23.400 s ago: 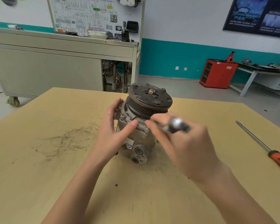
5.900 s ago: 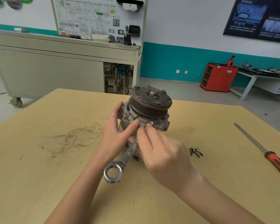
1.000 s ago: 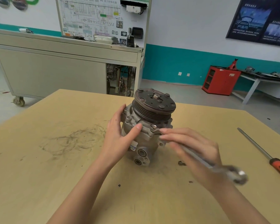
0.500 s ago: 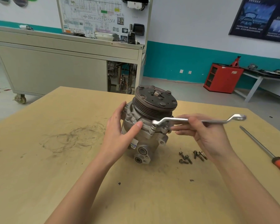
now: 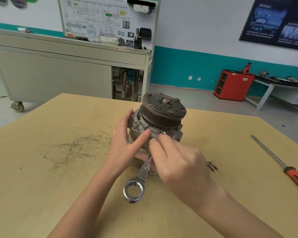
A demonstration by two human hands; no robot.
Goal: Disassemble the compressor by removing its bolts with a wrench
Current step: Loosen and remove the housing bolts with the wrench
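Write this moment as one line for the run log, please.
left hand steadies compressor | right hand grips wrench, working end at compressor | loose bolts on table

Your compressor [image 5: 162,121] stands mid-table [image 5: 41,186], loose bolts [image 5: 212,166] to its right, screwdriver [image 5: 282,166] farther right.
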